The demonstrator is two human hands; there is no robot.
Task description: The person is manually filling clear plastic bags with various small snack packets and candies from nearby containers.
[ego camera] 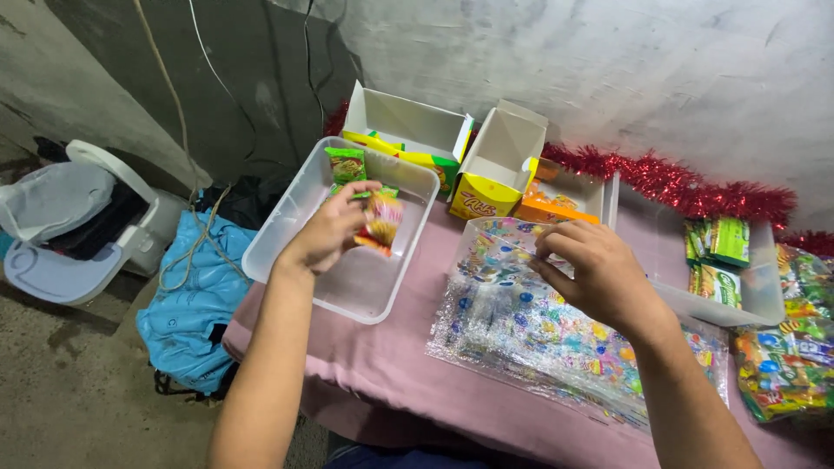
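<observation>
Setting: pink-covered table [391, 365] against a rough grey wall, red tinsel [695, 187] behind.
Left hand [326, 233]: we see it closed on small snack packets [380, 219], held over the clear tub [347, 287].
Right hand [599, 274]: fingers pinched at the printed clear bag [521, 326], right of the packets.
Nearer: our left.
Hidden: right fingertips' grip.

Left hand [328, 230] raised, arm reaching up from lower frame, forearm bare, wrist slightly bent. Fingers curled, thumb and fingertips pinched on small packet. Right hand [592, 271] lower and nearer, forearm entering from bottom right corner. Back of hand up, fingers bent inward toward left, tips pinching thin clear film. Hands well apart.
</observation>
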